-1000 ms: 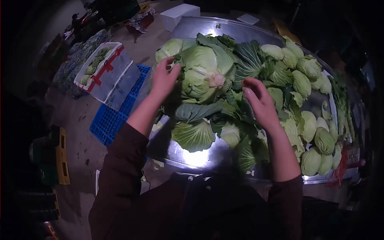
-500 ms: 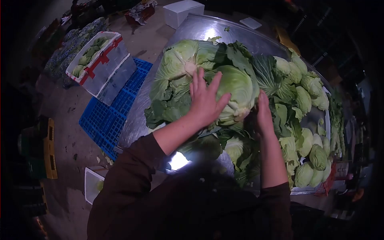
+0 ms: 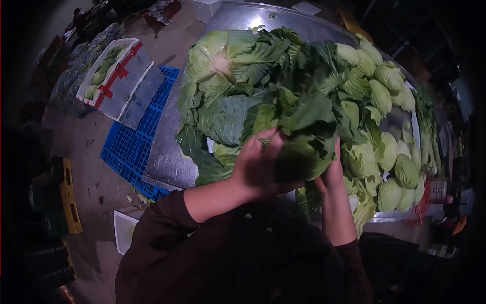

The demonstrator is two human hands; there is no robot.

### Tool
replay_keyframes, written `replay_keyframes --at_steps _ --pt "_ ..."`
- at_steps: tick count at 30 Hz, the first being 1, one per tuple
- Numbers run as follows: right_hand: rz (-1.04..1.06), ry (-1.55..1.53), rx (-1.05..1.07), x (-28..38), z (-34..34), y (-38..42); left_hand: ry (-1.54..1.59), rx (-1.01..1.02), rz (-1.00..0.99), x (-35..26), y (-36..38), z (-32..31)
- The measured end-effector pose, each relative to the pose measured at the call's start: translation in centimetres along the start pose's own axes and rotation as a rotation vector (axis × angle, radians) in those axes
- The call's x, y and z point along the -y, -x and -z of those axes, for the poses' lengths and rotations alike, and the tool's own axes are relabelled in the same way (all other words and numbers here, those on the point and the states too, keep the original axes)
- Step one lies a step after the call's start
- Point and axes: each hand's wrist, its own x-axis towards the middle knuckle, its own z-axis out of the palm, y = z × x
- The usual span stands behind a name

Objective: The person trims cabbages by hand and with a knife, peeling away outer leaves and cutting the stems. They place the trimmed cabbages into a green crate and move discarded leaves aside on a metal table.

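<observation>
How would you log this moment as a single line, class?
left hand: on cabbage | right hand: on same cabbage, opposite side | table: other cabbages | floor: blue pallet

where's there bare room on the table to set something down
Bare metal shows on the table's left strip, between the leafy cabbage and the edge by the blue pallet, and at the far end near the white box, bar a leaf scrap. It's crowded mid-table, where left hand and right hand hold a head, and rightward, among pale heads.

Head-worn view, facing forward-down, near steel table [image 3: 166, 154]
</observation>
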Motion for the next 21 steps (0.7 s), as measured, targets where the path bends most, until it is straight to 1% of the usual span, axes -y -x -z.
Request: replay_keyframes --at_steps 1,2,3,4,5,6,7,8,9,10,11,13,14,15,17,18,19,20,21 --pt "-0.082 0.035 0.054 0.6 -0.6 0.6 0.051 0.037 0.089 -1.4 0.3 0.9" --pt "-0.164 0.069 0.103 1.0 -1.1 1.0 0.066 0.075 0.085 -2.7 0.9 2.1" --pt "-0.229 0.060 0.123 1.0 -1.5 1.1 -0.032 0.056 0.180 -3.9 1.5 3.3" --pt "-0.215 0.168 0.176 -1.8 0.7 -0.7 -0.134 0.035 0.272 -4.3 2.0 4.1" --pt "-0.204 0.278 0.231 -4.7 3.0 -2.1 -0.122 0.045 0.347 -4.0 2.6 3.9" --pt "-0.145 0.256 0.292 -3.7 0.9 -1.4 -0.114 0.052 0.423 -3.5 3.3 3.5" --pt "-0.083 0.238 0.359 -2.6 -1.3 -0.9 -0.033 0.047 0.500 -2.5 4.0 2.7" --pt "-0.080 0.232 0.342 -3.7 -0.8 -1.5 -0.029 0.064 0.495 -1.2 4.6 1.7" --pt "-0.079 0.439 0.281 -5.6 0.3 -2.2 0.094 0.027 0.599 0.2 5.3 0.8" --pt "-0.080 0.645 0.220 -6.1 0.6 -2.1 0.214 -0.013 0.704 0.9 5.8 0.0" --pt "-0.081 0.639 0.213 -6.1 1.3 -1.4 0.194 -0.040 0.651 1.2 6.4 -0.7" --pt "0.031 0.799 0.135 -3.4 0.7 1.0 0.182 -0.040 0.678 0.3 6.1 -1.2" --pt "0.053 0.767 0.118 -1.6 0.9 2.2 0.171 -0.046 0.707 0.0 5.9 -1.5" --pt "0.074 0.731 0.100 0.1 2.0 3.4 0.163 -0.042 0.717 -0.1 5.7 -1.8" --pt "0.147 0.811 -0.022 2.4 6.6 5.3 0.078 -0.032 0.649 -0.1 5.4 -2.6" --pt "0.116 1.004 -0.103 4.0 9.1 7.0 0.070 -0.032 0.657 -0.2 5.4 -3.1" --pt "0.086 1.195 -0.182 5.2 11.2 9.0 -0.011 -0.039 0.691 -0.2 5.4 -3.6" --pt "-0.056 1.445 -0.231 5.9 12.5 10.7 -0.097 -0.049 0.724 -0.3 5.4 -4.1" --pt "-0.201 1.693 -0.276 6.2 13.7 12.3 -0.112 -0.053 0.732 -0.1 5.3 -4.6"
